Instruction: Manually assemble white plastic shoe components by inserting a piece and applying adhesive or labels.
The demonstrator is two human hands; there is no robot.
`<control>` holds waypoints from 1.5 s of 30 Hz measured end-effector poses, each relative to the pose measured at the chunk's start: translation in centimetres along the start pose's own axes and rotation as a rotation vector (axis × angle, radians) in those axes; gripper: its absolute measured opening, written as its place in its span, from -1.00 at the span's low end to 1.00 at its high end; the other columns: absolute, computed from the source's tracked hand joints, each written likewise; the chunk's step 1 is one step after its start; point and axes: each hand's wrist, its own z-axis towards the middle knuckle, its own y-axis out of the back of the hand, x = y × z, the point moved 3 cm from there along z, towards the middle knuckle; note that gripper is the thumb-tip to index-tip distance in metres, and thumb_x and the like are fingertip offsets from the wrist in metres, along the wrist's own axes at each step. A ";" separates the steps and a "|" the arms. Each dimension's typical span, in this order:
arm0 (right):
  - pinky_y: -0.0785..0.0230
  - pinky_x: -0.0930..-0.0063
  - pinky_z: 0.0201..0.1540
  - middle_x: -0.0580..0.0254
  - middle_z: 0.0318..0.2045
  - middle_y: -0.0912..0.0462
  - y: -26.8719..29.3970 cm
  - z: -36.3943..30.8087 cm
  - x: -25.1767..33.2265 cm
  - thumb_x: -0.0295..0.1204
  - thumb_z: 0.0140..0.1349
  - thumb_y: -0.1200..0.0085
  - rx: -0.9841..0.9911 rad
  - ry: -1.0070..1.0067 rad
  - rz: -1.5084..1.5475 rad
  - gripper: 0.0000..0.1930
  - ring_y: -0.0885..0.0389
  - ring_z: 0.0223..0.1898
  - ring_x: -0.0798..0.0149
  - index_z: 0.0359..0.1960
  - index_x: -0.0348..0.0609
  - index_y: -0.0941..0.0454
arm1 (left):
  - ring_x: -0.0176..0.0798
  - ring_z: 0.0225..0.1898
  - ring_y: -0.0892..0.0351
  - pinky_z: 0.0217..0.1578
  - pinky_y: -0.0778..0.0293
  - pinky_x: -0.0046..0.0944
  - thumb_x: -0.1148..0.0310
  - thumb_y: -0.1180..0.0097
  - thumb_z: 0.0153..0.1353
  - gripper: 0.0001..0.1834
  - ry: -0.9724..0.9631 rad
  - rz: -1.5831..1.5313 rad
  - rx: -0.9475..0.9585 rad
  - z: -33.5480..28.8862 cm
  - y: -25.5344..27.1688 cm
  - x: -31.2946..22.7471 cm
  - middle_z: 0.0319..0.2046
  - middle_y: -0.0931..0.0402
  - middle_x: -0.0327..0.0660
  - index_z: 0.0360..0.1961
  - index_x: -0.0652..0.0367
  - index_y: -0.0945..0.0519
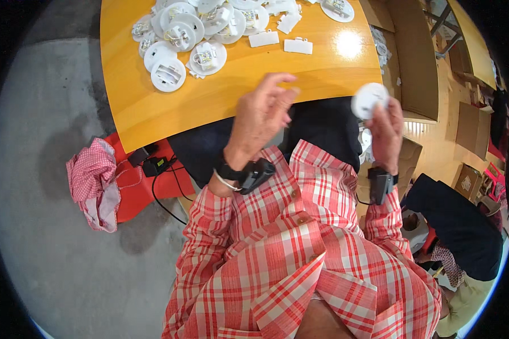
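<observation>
My right hand (387,133), off the table's right corner, grips a white round plastic disc (363,97) between thumb and fingers. The disc is slightly blurred and shows a small dark slot. My left hand (261,113) is raised by the table's near edge, its fingers loosely bent and apart, with nothing visible in it. Beyond it, a pile of white round plastic housings (208,56) lies on the yellow table (237,85), some showing wires and small parts inside. Two white rectangular covers (297,46) lie to the right of the pile.
Right of the table stands an open cardboard box (413,56) with white pieces in it. More white discs (366,141) lie below my right hand. On the left, a red seat (136,192) holds a pink checked cloth (93,181) and black cables. Another person (458,226) is at lower right.
</observation>
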 end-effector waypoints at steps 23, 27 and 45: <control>0.14 0.60 -0.81 0.50 -0.78 -0.32 21.3 -5.9 -25.2 -0.19 0.24 0.03 -0.582 -0.767 0.065 -0.72 -0.08 -0.84 0.54 -0.51 -0.09 -0.51 | -0.02 -0.15 -0.45 -0.13 -0.35 -0.11 0.24 -0.23 0.05 -0.50 -0.339 1.114 -0.538 2.9 8.1 -1.1 -0.17 -0.52 -0.06 -0.02 0.26 -0.43; 0.13 0.58 -0.79 0.51 -0.79 -0.30 23.0 -6.1 -25.4 -0.15 0.22 0.01 -0.548 -0.932 0.077 -0.70 -0.08 -0.83 0.53 -0.52 -0.09 -0.52 | -0.12 -0.12 -0.45 -0.19 -0.37 -0.15 0.23 -0.09 0.17 -0.57 -0.118 0.436 -0.515 2.1 9.2 -1.0 -0.12 -0.51 -0.12 -0.01 0.26 -0.41; 0.03 0.75 -0.70 0.49 -0.63 -0.38 9.9 1.9 -6.0 -0.23 0.22 -0.06 -0.593 0.015 -0.029 -0.77 -0.19 -0.71 0.64 -0.24 -0.10 -0.51 | -0.25 -0.19 -0.43 -0.37 -0.34 -0.27 0.13 0.21 0.32 -0.59 0.016 -0.921 -0.177 1.7 6.7 3.1 -0.07 -0.45 -0.14 0.05 0.18 -0.37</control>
